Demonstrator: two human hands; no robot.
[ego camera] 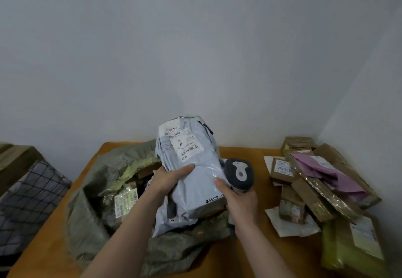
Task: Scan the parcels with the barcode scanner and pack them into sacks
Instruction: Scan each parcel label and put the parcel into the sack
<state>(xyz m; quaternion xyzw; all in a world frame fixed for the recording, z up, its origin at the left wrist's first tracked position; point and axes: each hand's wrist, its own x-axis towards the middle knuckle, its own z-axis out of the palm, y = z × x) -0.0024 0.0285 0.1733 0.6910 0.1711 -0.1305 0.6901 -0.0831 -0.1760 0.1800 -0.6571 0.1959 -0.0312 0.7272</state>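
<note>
Pale walls (195, 49) back a wooden desk (245, 153) where an open olive sack (91, 201) lies left of a heap of brown parcels (315, 182), while above the sack the left hand (169, 179) grips a grey mailer parcel (195, 182) and the right hand (240, 201) curls round the barcode scanner (239, 174) beside it.

Small parcel-sorting spot in a plain room; home or back office, can't tell which. Bare pale walls (195, 49) meeting at a corner. Wooden table (260, 173) w/ loose heap of brown cardboard pkgs (304, 190) at right, labels on several. Grey-green sack (91, 201) slumped open at left-centre, more pkgs inside. Grey poly mailer (195, 182) w/ shipping label & handheld barcode scanner (239, 175) held above it. Checked fabric (28, 195) & cardboard box (15, 158) beside table, left.
</note>
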